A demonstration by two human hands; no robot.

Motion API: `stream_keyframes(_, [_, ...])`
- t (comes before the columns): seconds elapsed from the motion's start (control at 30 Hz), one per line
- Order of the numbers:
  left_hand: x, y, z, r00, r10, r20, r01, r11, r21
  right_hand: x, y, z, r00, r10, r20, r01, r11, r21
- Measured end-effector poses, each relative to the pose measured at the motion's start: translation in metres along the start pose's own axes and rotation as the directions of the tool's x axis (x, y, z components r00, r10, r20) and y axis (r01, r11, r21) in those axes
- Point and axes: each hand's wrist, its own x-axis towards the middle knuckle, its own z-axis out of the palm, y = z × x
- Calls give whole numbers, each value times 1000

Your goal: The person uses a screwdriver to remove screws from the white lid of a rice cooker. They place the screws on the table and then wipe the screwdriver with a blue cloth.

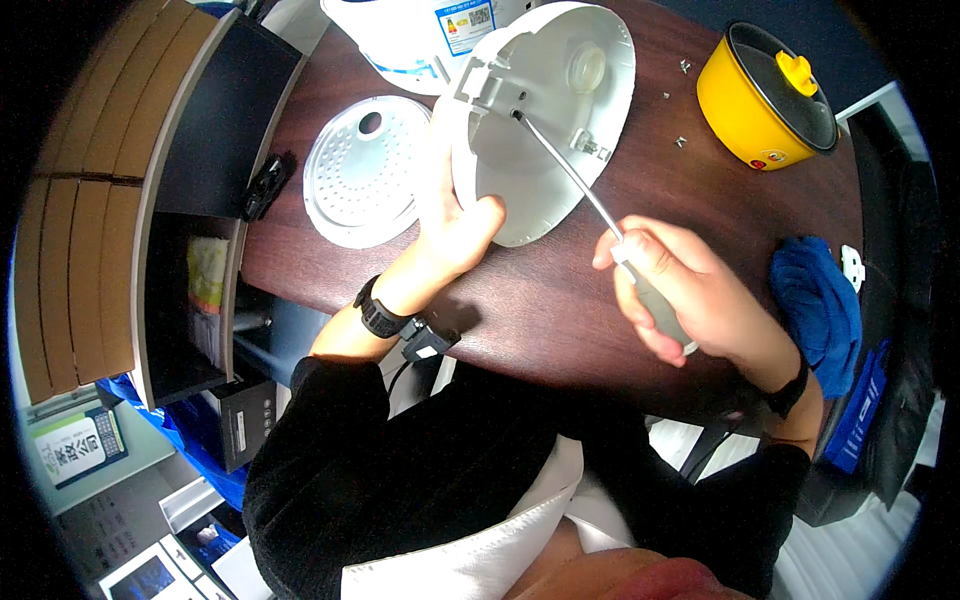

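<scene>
The person's left hand (455, 225) is clamped on the edge of a hollow white shell (520, 185), thumb on the near side, holding it tilted above the table (660, 200) with its inside turned towards the wearer. The right hand (680, 275) is closed round the pale handle of a screwdriver (570, 165), whose thin metal shaft slants up and leftward into the shell, its tip at a dark hole beside a bracket; whether it has bitten on anything in there, I can't tell. Just left of the shell a round white plate (350, 185) lies flat, dotted with small holes and with one larger opening near its far edge. Behind stands a white appliance body (385, 45) bearing a blue-bordered label. To the right, a few tiny metal pieces (681, 141) are scattered on the wood, and near them sits a yellow pot (745, 110) with a dark lid and yellow knob. A crumpled blue cloth (815, 310) rests at the table's right side, with a small white piece (852, 268) just beside it
</scene>
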Motion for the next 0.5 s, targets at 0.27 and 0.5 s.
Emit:
stream_keyframes(0.27, [1, 4, -4, 1000, 0, -2, 0, 999, 35, 0, -29, -25, 793, -609, 24, -49, -104, -993])
stream_keyframes(0.5, [3, 5, -1, 999, 1, -45, 0, 1000, 28, 6, -12, -17, 875, -466, -132, 164, 542, -824])
